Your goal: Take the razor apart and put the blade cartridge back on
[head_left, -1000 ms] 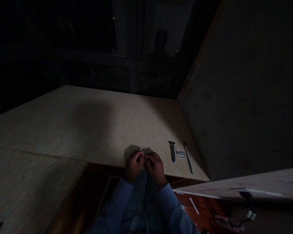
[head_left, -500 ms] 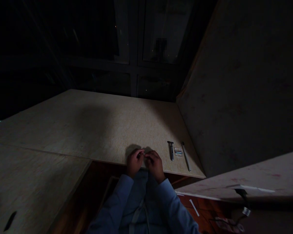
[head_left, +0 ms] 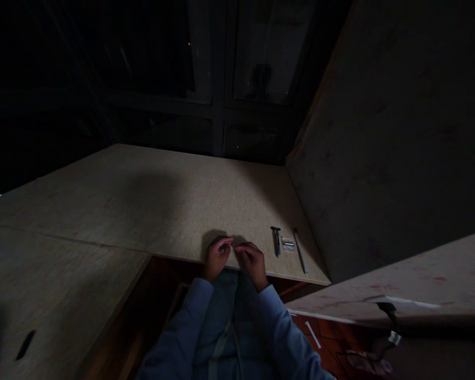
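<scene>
My left hand (head_left: 216, 258) and my right hand (head_left: 252, 262) meet at the near edge of a pale wooden tabletop (head_left: 154, 206). Both have their fingers pinched together around something small that the dim light hides. On the tabletop to the right of my right hand lie a dark razor handle (head_left: 276, 241), a small shiny razor cartridge (head_left: 288, 244) and a long thin stick-like tool (head_left: 300, 250). Blue sleeves cover both my forearms.
An upright board (head_left: 388, 148) walls off the right side. A second board (head_left: 399, 295) lies at the lower right with a dark clip on it. Dark windows stand behind the table. Another pale surface (head_left: 43, 295) with a slot extends at the lower left.
The view has shifted slightly. My hands have stayed together at the table edge, with the fingers working a little apart.
</scene>
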`<state>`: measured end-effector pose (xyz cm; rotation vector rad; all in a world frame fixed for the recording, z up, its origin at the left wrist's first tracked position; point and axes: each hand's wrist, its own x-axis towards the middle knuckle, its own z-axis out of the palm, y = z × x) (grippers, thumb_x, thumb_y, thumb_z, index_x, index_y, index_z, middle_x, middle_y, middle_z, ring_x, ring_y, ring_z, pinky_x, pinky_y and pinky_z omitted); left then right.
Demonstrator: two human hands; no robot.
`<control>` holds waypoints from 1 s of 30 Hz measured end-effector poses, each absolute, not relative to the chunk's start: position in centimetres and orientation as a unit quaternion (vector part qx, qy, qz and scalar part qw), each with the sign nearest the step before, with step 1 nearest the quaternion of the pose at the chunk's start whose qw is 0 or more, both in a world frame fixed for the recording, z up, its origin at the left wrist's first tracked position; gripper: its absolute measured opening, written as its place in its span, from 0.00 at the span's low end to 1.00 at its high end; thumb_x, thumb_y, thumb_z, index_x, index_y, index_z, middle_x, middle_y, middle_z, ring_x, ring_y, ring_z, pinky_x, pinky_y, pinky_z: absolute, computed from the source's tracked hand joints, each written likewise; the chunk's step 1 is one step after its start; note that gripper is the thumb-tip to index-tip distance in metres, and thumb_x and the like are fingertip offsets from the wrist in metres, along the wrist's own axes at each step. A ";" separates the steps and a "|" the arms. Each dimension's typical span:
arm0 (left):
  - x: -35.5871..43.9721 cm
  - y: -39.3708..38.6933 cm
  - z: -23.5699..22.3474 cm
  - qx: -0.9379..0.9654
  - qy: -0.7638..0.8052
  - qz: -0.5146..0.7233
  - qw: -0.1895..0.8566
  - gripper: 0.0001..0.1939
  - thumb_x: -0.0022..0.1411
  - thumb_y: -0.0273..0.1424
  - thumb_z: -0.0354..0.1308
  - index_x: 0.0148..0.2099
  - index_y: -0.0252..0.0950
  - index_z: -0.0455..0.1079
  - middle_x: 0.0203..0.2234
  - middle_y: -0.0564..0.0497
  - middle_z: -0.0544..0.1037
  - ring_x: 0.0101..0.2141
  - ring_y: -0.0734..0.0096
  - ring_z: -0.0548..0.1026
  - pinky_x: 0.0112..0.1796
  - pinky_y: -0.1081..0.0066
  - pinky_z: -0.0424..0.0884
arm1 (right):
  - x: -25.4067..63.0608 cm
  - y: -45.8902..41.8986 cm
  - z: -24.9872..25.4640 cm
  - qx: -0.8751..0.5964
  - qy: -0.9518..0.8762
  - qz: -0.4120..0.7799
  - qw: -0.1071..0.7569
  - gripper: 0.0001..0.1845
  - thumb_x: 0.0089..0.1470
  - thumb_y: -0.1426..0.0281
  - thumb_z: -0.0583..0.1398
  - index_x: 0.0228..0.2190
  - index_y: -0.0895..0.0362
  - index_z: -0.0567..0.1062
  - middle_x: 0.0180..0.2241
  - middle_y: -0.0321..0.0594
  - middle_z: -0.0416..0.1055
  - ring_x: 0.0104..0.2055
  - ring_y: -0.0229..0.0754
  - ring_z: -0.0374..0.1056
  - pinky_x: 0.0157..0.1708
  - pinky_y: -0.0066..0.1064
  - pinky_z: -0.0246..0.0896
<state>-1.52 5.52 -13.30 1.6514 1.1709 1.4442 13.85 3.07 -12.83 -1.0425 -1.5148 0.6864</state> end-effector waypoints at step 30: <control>-1.7 5.3 -12.9 0.642 0.437 0.530 0.341 0.11 0.64 0.26 0.53 0.41 0.36 0.78 0.34 0.46 0.82 0.36 0.66 0.80 0.38 0.68 0.77 | 13.5 2.9 -12.7 -0.484 -0.677 0.247 0.496 0.08 0.54 0.74 0.56 0.32 0.55 0.76 0.33 0.41 0.72 0.37 0.44 0.69 0.38 0.33 0.64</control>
